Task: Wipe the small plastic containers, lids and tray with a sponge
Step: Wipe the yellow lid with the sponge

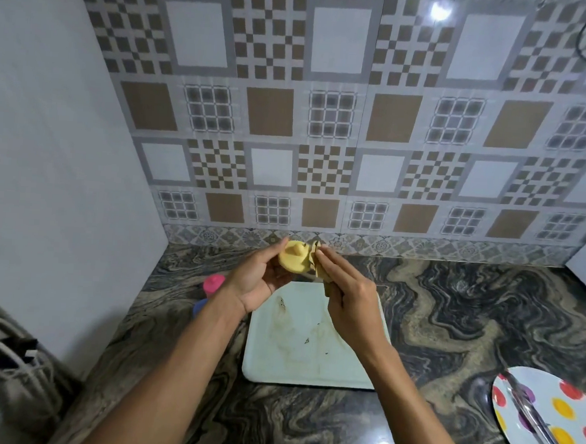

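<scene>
Yellow lid [292, 260] up above the stained white tray [311, 346], pinched in the left hand [257, 278]; sponge [318, 263] pressed to its edge, gripped by the right hand [351, 304]. Pink container [213, 284] just left, partly hidden behind the wrist; spotted plate [547, 419] far right.

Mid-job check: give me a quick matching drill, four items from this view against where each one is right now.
Items:
1. yellow lid
2. sponge
3. white tray
4. pink container

Places:
A. on the counter, left of the tray
B. in the left hand
C. flat on the counter, under the hands
D. in the right hand

Pairs: 1-B, 2-D, 3-C, 4-A
</scene>
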